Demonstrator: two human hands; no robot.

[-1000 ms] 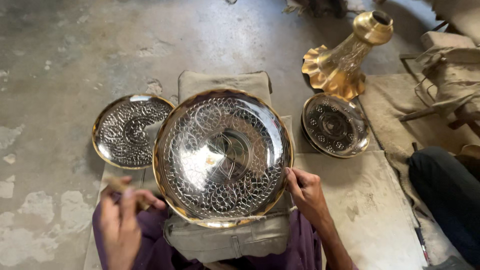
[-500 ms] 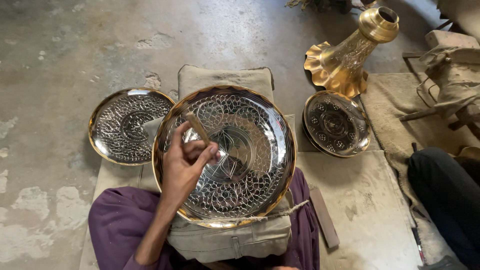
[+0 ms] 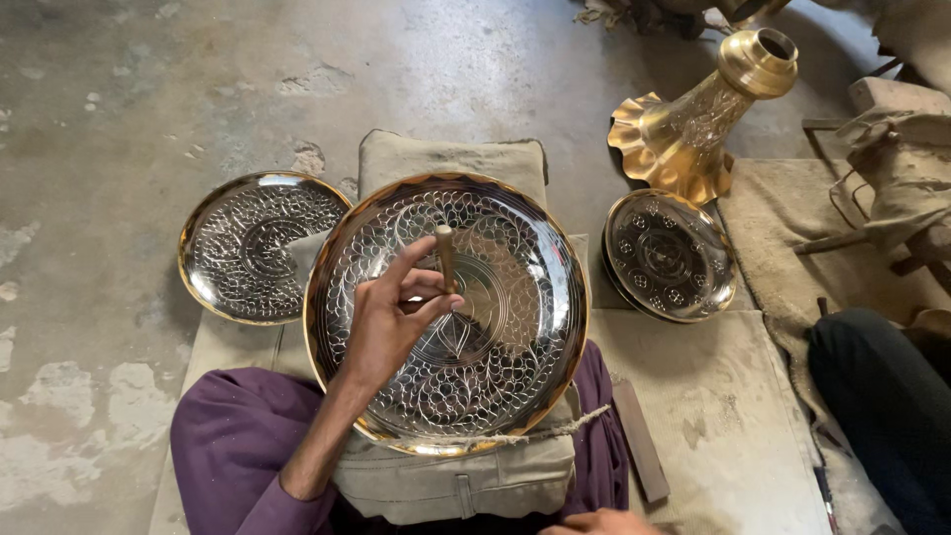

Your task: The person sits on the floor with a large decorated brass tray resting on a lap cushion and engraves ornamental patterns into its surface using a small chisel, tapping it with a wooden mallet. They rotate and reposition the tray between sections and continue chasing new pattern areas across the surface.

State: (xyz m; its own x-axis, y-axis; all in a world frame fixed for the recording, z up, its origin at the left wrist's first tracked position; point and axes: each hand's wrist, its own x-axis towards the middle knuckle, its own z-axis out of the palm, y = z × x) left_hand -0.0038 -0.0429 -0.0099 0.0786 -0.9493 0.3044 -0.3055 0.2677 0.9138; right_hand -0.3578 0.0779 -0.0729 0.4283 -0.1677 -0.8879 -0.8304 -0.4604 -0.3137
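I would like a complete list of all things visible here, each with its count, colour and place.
large engraved plate: 1, silver with gold rim, centre, on a cushion
cushion: 1, beige, under the large plate
smaller engraved plates: 2, silver and gold, left and right
fluted vase: 1, gold, upper right, tilted
flat bar: 1, dark, right of the lap
cloth mat: 1, grey, lower right
other person's leg: 1, dark, right edge
punch tool: 1, brownish, in the left hand
left hand: over the large plate
right hand: bottom edge, barely visible

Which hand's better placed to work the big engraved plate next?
Left hand: it holds the punch tool over the large plate. Right hand sits at the frame's bottom edge, off the plate.
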